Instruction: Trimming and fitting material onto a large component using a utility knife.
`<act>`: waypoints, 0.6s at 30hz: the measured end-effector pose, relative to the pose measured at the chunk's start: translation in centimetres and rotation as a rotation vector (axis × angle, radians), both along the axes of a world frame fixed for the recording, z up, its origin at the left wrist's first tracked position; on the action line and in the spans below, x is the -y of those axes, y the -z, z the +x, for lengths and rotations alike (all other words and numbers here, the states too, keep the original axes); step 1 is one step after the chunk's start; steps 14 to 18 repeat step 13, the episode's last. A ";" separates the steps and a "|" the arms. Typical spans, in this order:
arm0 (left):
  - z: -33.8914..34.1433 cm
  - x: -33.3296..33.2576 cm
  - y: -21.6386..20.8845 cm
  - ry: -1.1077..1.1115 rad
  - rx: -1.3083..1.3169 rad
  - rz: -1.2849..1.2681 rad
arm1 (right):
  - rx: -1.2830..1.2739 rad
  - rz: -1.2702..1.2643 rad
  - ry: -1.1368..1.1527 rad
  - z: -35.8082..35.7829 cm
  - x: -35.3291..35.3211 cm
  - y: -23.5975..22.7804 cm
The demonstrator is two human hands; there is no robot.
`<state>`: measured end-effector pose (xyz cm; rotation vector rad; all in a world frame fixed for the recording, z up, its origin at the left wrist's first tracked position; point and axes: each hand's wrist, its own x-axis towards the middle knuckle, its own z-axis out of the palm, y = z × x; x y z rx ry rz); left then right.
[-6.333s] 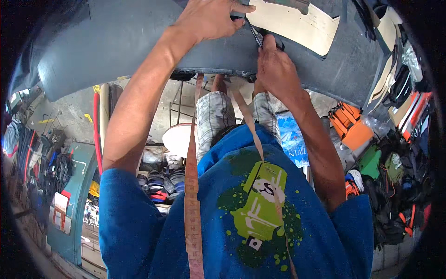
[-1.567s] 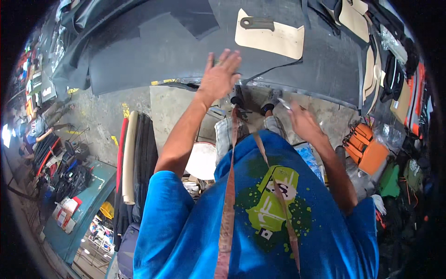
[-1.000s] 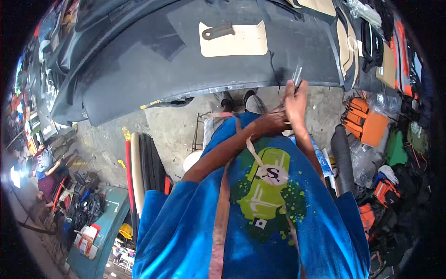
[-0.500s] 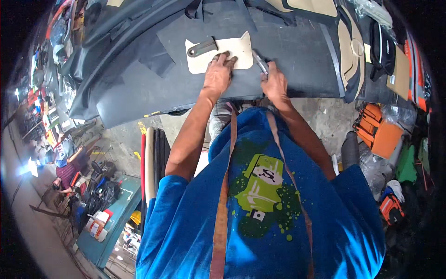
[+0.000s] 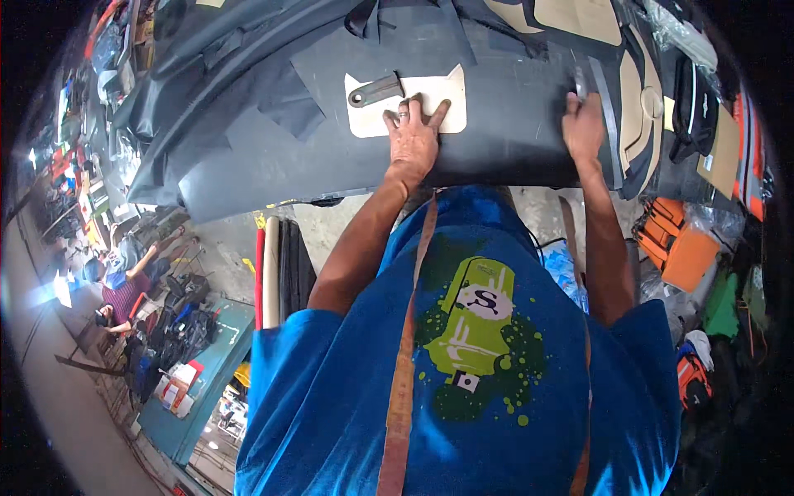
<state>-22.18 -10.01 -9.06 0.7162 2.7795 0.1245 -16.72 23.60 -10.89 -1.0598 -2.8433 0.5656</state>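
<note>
My left hand lies with spread fingers on a cream template with two pointed upper corners, pressing it against black sheet material. A dark flat bar with a round hole at one end rests on the template's upper left, just beyond my fingertips. Well to the right, my right hand is closed around a slim silver pen-shaped tool, its tip pointing away from me. Blur keeps me from telling whether it is a pen or a knife.
Cream pattern pieces and a roll of tape lie at the right of the table. A black bag is beyond them. Orange bags are on the lower right. Fabric rolls stand below the table's left. Another person sits far left.
My right hand has moved right with the silver tool, away from the template's edge. My left hand stays on the template, its fingers spread wider. The view has shifted slightly.
</note>
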 end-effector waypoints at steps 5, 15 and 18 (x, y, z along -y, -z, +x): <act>0.6 -0.2 1.0 -0.018 0.162 -0.113 | -0.005 0.026 -0.203 -1.0 5.4 1.0; -1.8 1.9 -0.6 0.009 0.159 -0.141 | -0.122 0.104 -0.238 -3.3 11.6 -0.9; -1.8 1.9 -0.6 0.009 0.159 -0.141 | -0.122 0.104 -0.238 -3.3 11.6 -0.9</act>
